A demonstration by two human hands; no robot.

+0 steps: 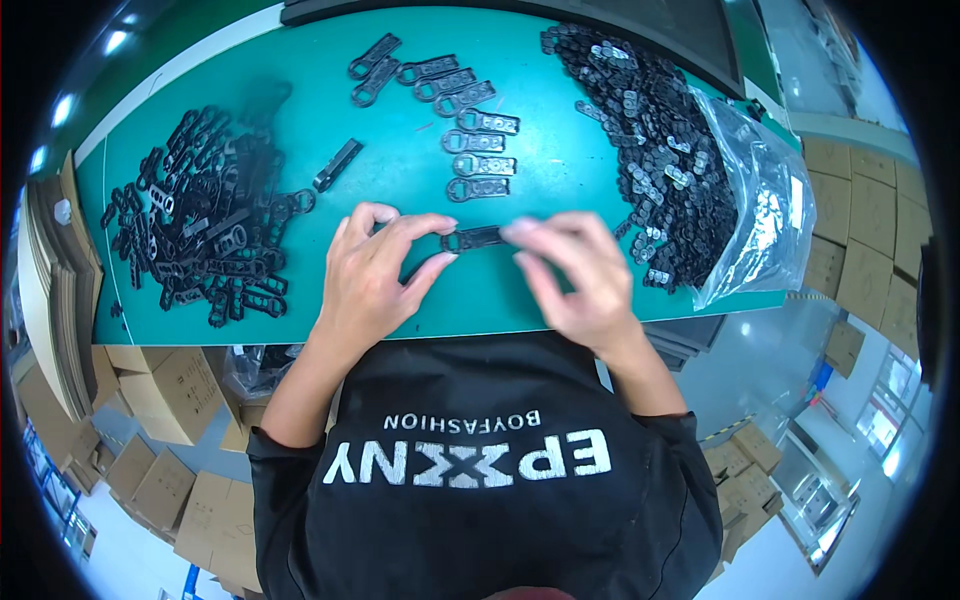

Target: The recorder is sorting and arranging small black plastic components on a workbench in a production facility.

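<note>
A black plastic part, long and narrow with a ring at one end, lies just in front of me on the green table. My left hand pinches its ring end between thumb and forefinger. At the part's other end is my right hand, thumb bent below the forefinger. Motion blurs those fingertips, so whether they hold anything is unclear. Beyond my hands runs a column of similar ringed parts, with more fanned out toward the back. A single part lies on edge to the left.
A loose pile of black ringed parts covers the table's left side. On the right, a heap of small dark pieces spills beside a clear plastic bag. Cardboard boxes stand below the green table. A dark panel borders the far edge.
</note>
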